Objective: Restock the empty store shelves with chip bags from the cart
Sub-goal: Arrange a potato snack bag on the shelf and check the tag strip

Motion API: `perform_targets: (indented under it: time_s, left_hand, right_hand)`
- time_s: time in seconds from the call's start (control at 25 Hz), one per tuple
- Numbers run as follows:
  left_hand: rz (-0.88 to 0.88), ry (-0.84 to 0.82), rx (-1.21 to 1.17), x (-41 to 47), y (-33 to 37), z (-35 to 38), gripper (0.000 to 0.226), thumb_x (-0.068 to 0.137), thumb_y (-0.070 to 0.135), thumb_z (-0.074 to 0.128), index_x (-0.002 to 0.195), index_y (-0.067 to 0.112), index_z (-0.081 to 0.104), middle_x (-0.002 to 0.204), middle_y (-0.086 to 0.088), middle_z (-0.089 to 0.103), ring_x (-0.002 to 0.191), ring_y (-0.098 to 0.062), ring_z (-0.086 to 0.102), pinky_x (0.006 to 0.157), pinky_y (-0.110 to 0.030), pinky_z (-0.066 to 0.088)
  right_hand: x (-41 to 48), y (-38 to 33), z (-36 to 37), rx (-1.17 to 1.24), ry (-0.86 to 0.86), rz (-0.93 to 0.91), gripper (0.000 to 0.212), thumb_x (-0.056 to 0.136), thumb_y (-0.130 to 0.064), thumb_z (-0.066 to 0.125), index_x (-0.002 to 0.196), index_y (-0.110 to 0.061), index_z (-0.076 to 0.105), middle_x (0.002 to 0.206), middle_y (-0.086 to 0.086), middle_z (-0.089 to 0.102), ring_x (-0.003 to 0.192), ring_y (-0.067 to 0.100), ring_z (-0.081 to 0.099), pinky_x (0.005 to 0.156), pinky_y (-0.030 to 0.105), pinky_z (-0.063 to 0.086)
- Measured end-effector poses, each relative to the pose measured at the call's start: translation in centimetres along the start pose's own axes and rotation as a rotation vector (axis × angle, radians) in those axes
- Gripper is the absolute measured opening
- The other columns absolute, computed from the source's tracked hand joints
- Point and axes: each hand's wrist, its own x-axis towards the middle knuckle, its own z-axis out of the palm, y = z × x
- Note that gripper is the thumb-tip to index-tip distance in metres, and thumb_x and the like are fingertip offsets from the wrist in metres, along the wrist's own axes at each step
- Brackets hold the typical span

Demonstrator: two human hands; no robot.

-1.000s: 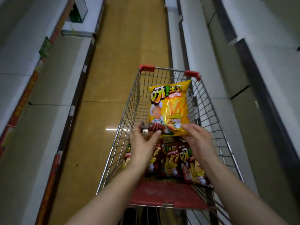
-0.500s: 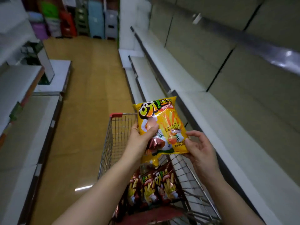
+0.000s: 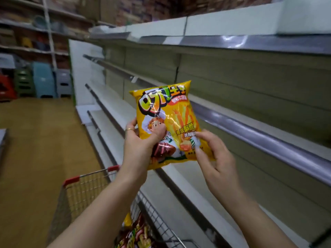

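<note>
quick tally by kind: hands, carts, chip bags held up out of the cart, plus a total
hands: 2, left hand and right hand
carts: 1, cart
chip bags held up: 1, yellow chip bag
total: 4
dark bags in the cart: too blurred to count

Left forearm point(image 3: 107, 199), lower left of frame: bare along the whole visible length, to the bottom edge. Right forearm point(image 3: 250, 208), lower right: likewise bare. Left hand point(image 3: 138, 145), centre of frame: one thin gold-coloured ring point(image 3: 129, 129), a plain narrow band; which finger cannot be told. Right hand point(image 3: 213, 158), right of centre: motion-blurred, fine detail unreadable.
</note>
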Motion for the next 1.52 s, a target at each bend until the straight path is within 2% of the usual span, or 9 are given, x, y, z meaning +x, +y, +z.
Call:
perform_targets:
  time_s: [0.08, 0.28, 0.44, 0.6, 0.84, 1.04, 1.2, 1.36, 1.52]
  left_hand:
    - [-0.001, -0.106, -0.015, -1.1, 1.3, 4.0, 0.066, 0.065, 0.021, 0.074, 0.122, 0.023, 0.042, 0.104, 0.0, 0.068, 0.082, -0.018, 0.072, 0.064, -0.035, 0.06]
    - [-0.168, -0.406, 0.083, -2.7, 2.6, 13.2, 0.055, 0.072, 0.023, 0.077, 0.12, 0.012, 0.05, 0.102, -0.009, 0.071, 0.072, -0.021, 0.072, 0.053, -0.039, 0.058]
    - [-0.269, -0.625, 0.154, -2.9, 2.0, 20.2, 0.056, 0.072, 0.021, 0.076, 0.118, -0.003, 0.056, 0.097, -0.018, 0.071, 0.075, -0.027, 0.071, 0.067, -0.045, 0.06]
    - [-0.341, -0.743, 0.234, -2.5, -0.5, 26.7, 0.055, 0.074, 0.022, 0.076, 0.118, -0.006, 0.058, 0.105, -0.023, 0.069, 0.09, -0.034, 0.069, 0.083, -0.049, 0.055]
    - [-0.411, -0.913, 0.25, -0.7, -4.4, 34.7, 0.019, 0.087, 0.008, 0.061, 0.105, 0.005, 0.06, 0.078, -0.01, 0.07, 0.057, -0.02, 0.068, 0.05, -0.031, 0.058]
    - [-0.362, -1.128, 0.179, 0.1, -7.5, 38.4, 0.029, 0.082, -0.01, 0.055, 0.096, 0.015, 0.06, 0.094, -0.013, 0.066, 0.087, -0.033, 0.065, 0.064, -0.046, 0.058]
    - [-0.343, -1.153, 0.242, 1.0, -8.3, 39.1, 0.039, 0.084, -0.008, 0.056, 0.118, 0.01, 0.057, 0.112, -0.019, 0.066, 0.101, -0.039, 0.064, 0.083, -0.057, 0.052]
    - [-0.216, -1.103, 0.319, 0.4, -8.4, 38.7, 0.025, 0.083, 0.004, 0.065, 0.106, 0.012, 0.059, 0.112, -0.018, 0.065, 0.1, -0.035, 0.064, 0.084, -0.054, 0.053]
    - [-0.057, -0.878, 0.438, -1.1, -7.5, 37.4, 0.061, 0.08, 0.012, 0.074, 0.132, 0.008, 0.042, 0.119, -0.007, 0.059, 0.1, -0.022, 0.061, 0.074, -0.026, 0.052]
  right_hand:
    - [-0.4, -1.4, -4.1, -0.224, 0.096, -0.1, 0.032, 0.088, -0.031, 0.049, 0.119, -0.024, 0.056, 0.124, 0.002, 0.052, 0.108, 0.007, 0.05, 0.081, 0.004, 0.04]
    - [-2.4, -3.0, -13.4, -0.477, 0.223, -0.025, 0.046, 0.086, -0.037, 0.048, 0.127, -0.016, 0.054, 0.124, 0.005, 0.048, 0.109, 0.014, 0.05, 0.086, 0.011, 0.032]
    - [-4.3, -3.3, -18.9, -0.649, 0.246, 0.123, 0.049, 0.092, -0.039, 0.051, 0.137, -0.02, 0.043, 0.133, 0.003, 0.039, 0.119, 0.018, 0.044, 0.096, 0.028, 0.038]
    - [-4.4, -2.5, -23.4, -0.796, 0.225, 0.309, 0.052, 0.094, -0.037, 0.048, 0.142, -0.023, 0.032, 0.138, 0.002, 0.032, 0.121, 0.021, 0.043, 0.096, 0.031, 0.039]
    - [-2.3, 0.0, -27.3, -0.979, 0.226, 0.54, 0.048, 0.096, -0.026, 0.045, 0.141, -0.018, 0.027, 0.132, 0.013, 0.035, 0.11, 0.035, 0.052, 0.087, 0.038, 0.045]
    - [-0.9, 2.0, -29.3, -1.02, 0.06, 0.775, 0.04, 0.098, -0.034, 0.042, 0.131, -0.013, 0.038, 0.124, 0.013, 0.044, 0.108, 0.033, 0.051, 0.076, 0.033, 0.041]
    - [-0.3, 2.8, -29.3, -0.961, -0.07, 0.817, 0.047, 0.098, -0.036, 0.041, 0.139, -0.014, 0.033, 0.134, 0.014, 0.039, 0.118, 0.032, 0.046, 0.083, 0.031, 0.04]
    - [-0.1, 2.8, -28.9, -0.974, -0.106, 0.833, 0.051, 0.098, -0.036, 0.041, 0.142, -0.013, 0.029, 0.138, 0.015, 0.036, 0.123, 0.031, 0.043, 0.092, 0.033, 0.041]
    - [-0.7, 1.6, -28.9, -0.988, 0.011, 0.758, 0.048, 0.097, -0.035, 0.042, 0.139, -0.013, 0.032, 0.131, 0.014, 0.042, 0.115, 0.03, 0.048, 0.086, 0.031, 0.043]
